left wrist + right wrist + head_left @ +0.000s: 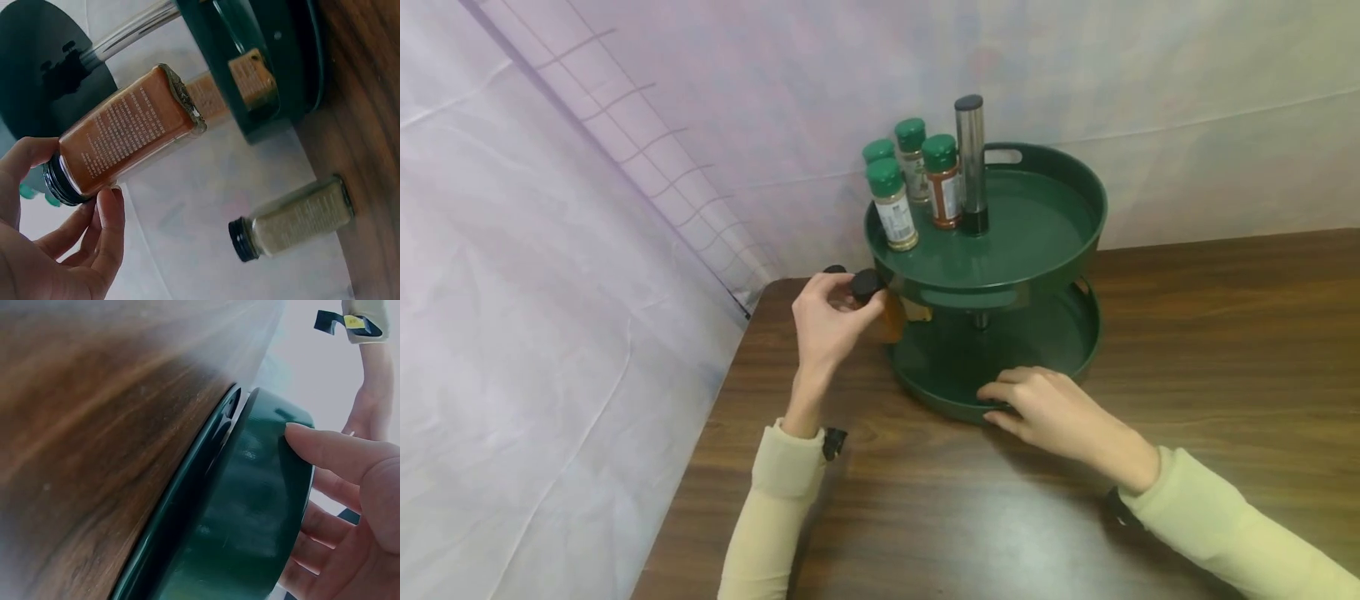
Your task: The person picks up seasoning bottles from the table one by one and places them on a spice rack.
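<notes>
My left hand (827, 325) pinches a square glass spice jar (125, 134) of orange-brown powder by its black cap. It is held at the left side of a green two-tier rotating tray (988, 279), by the gap between the tiers. Another jar (253, 75) with brownish contents shows through the handle slot of the lower tier. My right hand (1052, 412) holds the front rim of that lower tier (250, 506), thumb on the outer wall and fingers over the inside. A black-capped jar of pale greenish powder (303, 222) stands on the table behind the left hand.
Several green-capped spice bottles (895, 212) stand on the left of the upper tier, beside the metal centre post (972, 158). The tray rests on a dark wooden table (880, 517). White cloth (760, 100) hangs behind and to the left.
</notes>
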Motion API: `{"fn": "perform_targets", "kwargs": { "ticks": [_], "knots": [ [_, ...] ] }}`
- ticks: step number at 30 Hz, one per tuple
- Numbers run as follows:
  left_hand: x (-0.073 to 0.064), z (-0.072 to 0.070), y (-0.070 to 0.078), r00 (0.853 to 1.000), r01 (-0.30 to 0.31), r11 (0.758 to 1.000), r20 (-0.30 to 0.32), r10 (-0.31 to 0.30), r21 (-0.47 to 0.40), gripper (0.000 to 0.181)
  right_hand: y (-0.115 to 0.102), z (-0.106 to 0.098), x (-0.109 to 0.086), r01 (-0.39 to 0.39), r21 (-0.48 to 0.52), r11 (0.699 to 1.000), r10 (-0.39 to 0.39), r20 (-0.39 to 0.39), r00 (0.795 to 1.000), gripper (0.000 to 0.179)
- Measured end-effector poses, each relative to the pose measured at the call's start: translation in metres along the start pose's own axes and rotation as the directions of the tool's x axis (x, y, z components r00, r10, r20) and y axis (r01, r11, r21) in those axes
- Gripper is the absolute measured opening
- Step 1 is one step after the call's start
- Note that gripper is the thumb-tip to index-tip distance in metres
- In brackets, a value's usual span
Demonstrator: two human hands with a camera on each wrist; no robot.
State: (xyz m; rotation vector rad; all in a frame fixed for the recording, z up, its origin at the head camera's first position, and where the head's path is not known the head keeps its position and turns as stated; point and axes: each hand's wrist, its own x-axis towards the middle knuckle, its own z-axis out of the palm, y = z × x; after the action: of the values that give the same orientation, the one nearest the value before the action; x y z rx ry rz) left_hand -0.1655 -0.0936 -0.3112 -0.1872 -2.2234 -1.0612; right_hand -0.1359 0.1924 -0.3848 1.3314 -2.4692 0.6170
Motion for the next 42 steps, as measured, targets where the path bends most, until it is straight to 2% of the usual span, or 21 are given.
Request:
{"fn": "perform_targets", "kwargs": {
  "ticks": [8,14,25,30,35,42],
  "knots": [
    [0.000,0.012,-0.004,0.999,0.026,0.999,0.033,-0.028,0.046,0.035,-0.004,0.003,0.004,-0.001,0.004,1.000,0.001,0.006,1.000,0.023],
    [-0.002,0.019,-0.014,0.995,0.061,0.995,0.073,-0.067,0.079,0.037,-0.006,0.007,0.008,-0.004,0.002,1.000,0.004,0.005,1.000,0.022],
    [-0.006,0.030,-0.027,0.990,0.084,0.991,0.102,-0.095,0.100,0.036,-0.006,0.010,0.011,-0.010,-0.015,1.000,0.010,0.010,1.000,0.022],
    [-0.006,0.034,-0.032,0.990,0.068,0.991,0.116,-0.081,0.114,0.037,-0.006,0.011,0.012,-0.011,-0.013,1.000,0.012,0.010,1.000,0.021],
    [-0.005,0.037,-0.034,0.989,0.067,0.991,0.124,-0.081,0.113,0.038,-0.005,0.011,0.012,-0.012,-0.008,1.000,0.012,0.012,1.000,0.021],
    [-0.005,0.038,-0.032,0.979,0.110,0.987,0.159,-0.128,0.117,0.037,-0.005,0.011,0.012,-0.014,-0.003,1.000,0.014,0.019,1.000,0.021]
  ]
}}
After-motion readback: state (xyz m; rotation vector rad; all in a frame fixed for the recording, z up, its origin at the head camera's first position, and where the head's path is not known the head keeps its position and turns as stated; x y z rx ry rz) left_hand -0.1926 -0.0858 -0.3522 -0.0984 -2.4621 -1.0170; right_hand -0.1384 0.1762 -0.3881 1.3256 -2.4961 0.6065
